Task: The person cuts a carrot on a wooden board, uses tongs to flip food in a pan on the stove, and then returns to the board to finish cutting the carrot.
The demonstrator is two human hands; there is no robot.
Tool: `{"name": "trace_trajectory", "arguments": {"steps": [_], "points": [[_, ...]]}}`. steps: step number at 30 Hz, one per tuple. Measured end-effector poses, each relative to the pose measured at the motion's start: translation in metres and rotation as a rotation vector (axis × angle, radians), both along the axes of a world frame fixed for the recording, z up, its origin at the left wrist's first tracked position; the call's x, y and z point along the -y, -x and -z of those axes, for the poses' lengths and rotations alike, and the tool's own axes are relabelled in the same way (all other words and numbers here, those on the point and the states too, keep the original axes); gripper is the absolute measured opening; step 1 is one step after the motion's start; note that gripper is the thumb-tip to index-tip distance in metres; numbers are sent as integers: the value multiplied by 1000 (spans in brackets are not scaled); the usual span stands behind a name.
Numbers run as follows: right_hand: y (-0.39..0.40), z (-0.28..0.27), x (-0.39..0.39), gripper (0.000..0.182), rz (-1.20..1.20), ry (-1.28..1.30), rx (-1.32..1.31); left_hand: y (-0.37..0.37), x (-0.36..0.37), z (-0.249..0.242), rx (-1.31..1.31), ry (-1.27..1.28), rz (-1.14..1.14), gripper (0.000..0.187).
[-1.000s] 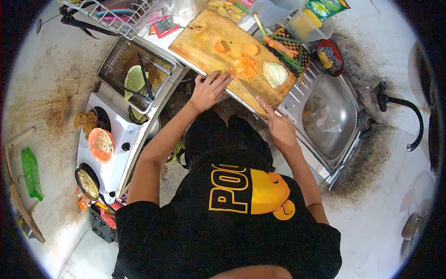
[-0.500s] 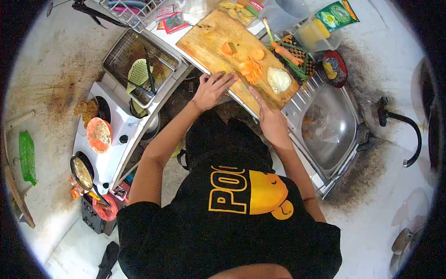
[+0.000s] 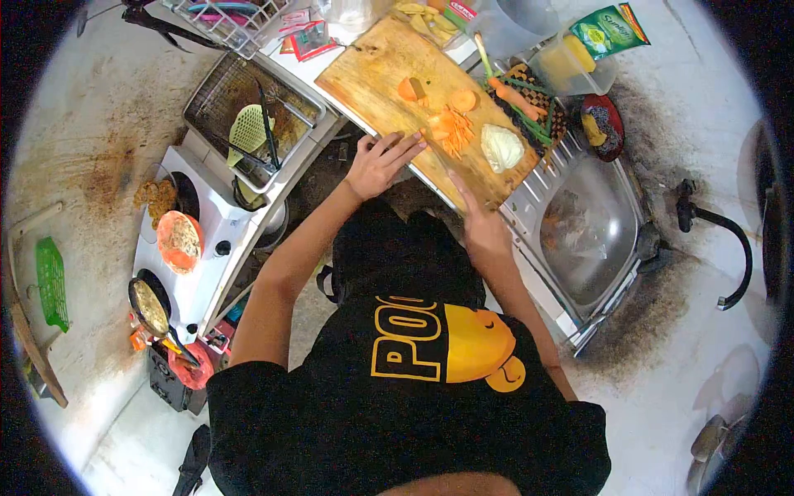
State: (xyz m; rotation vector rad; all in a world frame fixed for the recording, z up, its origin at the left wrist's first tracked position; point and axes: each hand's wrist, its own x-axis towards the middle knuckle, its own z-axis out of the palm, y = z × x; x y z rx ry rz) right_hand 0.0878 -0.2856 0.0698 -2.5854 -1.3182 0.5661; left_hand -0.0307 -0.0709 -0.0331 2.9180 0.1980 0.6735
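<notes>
A wooden cutting board (image 3: pixel 364 70) lies at an angle in front of me. My left hand (image 3: pixel 379 167) rests at its near edge, fingertips bent down on a small carrot piece (image 3: pixel 423 132) that is mostly covered. My right hand (image 3: pixel 485 225) is closed round a knife (image 3: pixel 441 162), its blade blurred and pointing toward the left fingertips. Just beyond the blade lies a heap of carrot strips (image 3: pixel 452 131). Farther up the board are a carrot chunk (image 3: pixel 408 89) and a round carrot slice (image 3: pixel 464 100). A cabbage piece (image 3: pixel 501 148) sits toward the board's right end.
Right of the board is a steel sink (image 3: pixel 589 223) with a black faucet (image 3: pixel 710 217). A basket (image 3: pixel 556 124) holds a whole carrot (image 3: pixel 517 99) and greens. On the left are a wire-lined tray (image 3: pixel 211 103), a stove (image 3: pixel 217 217), an orange bowl (image 3: pixel 179 241) and a frying pan (image 3: pixel 150 306).
My right hand has drawn the knife slightly back toward me, away from the carrot strips. The left hand stays in nearly the same place. The whole view has shifted a little.
</notes>
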Motion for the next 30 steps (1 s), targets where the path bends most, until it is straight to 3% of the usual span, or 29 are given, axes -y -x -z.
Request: {"name": "trace_trajectory", "arguments": {"steps": [7, 16, 19, 22, 28, 30], "points": [[5, -13, 16, 56, 124, 36, -214, 1, 0, 5, 12, -52, 5, 70], [3, 11, -3, 61, 4, -72, -41, 3, -5, 12, 35, 54, 69, 70], [5, 6, -21, 62, 41, 126, -43, 2, -3, 14, 35, 20, 44, 71], [5, 33, -24, 64, -1, 44, 81, 3, -2, 9, 35, 21, 44, 73], [6, 28, 12, 66, -15, -61, 48, 4, -2, 5, 12, -57, 24, 74], [9, 25, 29, 64, 41, 8, -6, 3, 1, 6, 12, -41, 9, 72]]}}
